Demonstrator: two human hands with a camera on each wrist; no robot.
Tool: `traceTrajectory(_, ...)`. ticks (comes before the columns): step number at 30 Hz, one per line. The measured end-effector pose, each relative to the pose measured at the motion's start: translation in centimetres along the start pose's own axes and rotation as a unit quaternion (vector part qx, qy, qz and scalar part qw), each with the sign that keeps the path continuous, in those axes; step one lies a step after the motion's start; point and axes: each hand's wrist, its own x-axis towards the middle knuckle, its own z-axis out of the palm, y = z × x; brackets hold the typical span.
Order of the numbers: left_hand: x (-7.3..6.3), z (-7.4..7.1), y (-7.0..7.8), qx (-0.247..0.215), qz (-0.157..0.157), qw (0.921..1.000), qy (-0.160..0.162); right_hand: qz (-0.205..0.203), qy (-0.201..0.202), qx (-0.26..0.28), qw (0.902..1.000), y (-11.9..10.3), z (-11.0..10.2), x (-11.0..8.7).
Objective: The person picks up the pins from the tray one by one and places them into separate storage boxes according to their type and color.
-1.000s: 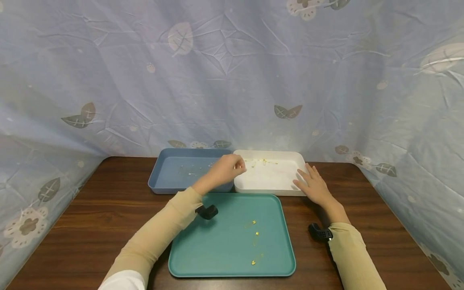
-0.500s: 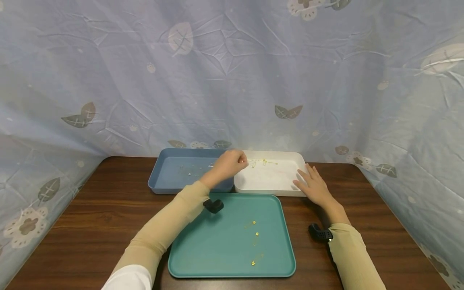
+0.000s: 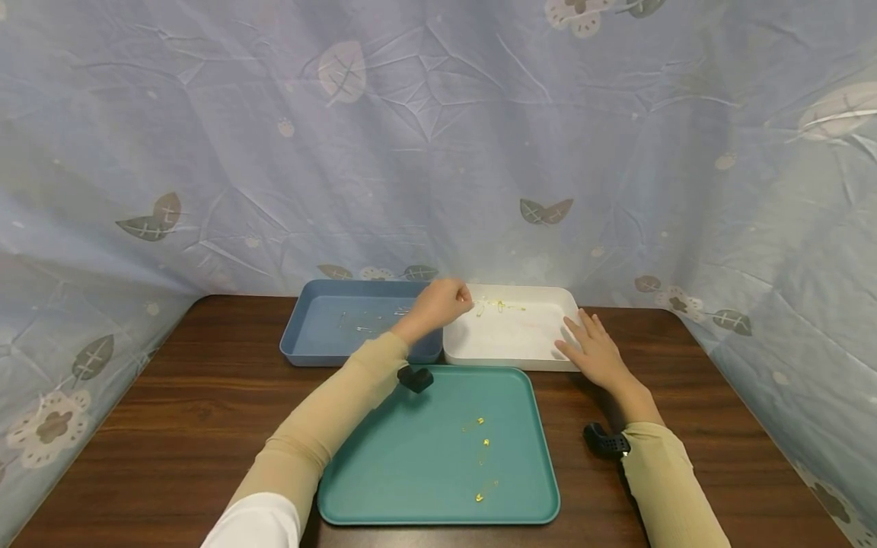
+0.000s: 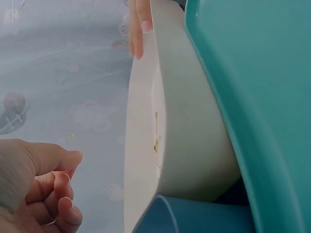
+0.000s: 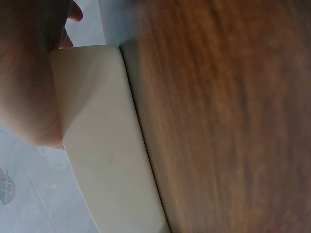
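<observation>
My left hand (image 3: 441, 306) is above the left end of the white tray (image 3: 514, 339). In the left wrist view, its thumb and index finger pinch a thin gold safety pin (image 4: 72, 137), whose end sticks up past the fingertips; the other fingers are curled. Several gold safety pins (image 3: 501, 306) lie towards the back of the white tray. With fingers extended, my right hand (image 3: 594, 352) rests at that tray's right rim. Three more gold pins (image 3: 479, 497) are spread over the right half of the teal tray (image 3: 397, 464).
Left of the white tray, and close against it, stands a blue tray (image 3: 311, 335) with several silver safety pins (image 3: 365, 329). Both stand behind the teal tray on the brown wooden table (image 3: 171, 426). A patterned curtain (image 3: 438, 152) hangs behind.
My left hand has moved a little to the right and away from me, further over the white tray. The right hand and the trays have stayed put.
</observation>
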Motion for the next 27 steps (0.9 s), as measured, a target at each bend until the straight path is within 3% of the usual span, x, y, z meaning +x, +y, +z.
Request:
traceTrajectory(8,1.1,0.8,-0.3,-0.013,-0.01,0.9999,-0.003,0.0,0.002,-0.01,0.9999,0.2,0.0,0.0)
traceTrajectory(27,2.6,1.7,-0.2,0.047,-0.099,0.9938,0.014,0.001,-0.001,-0.002,1.0,0.3,0.1,0.1)
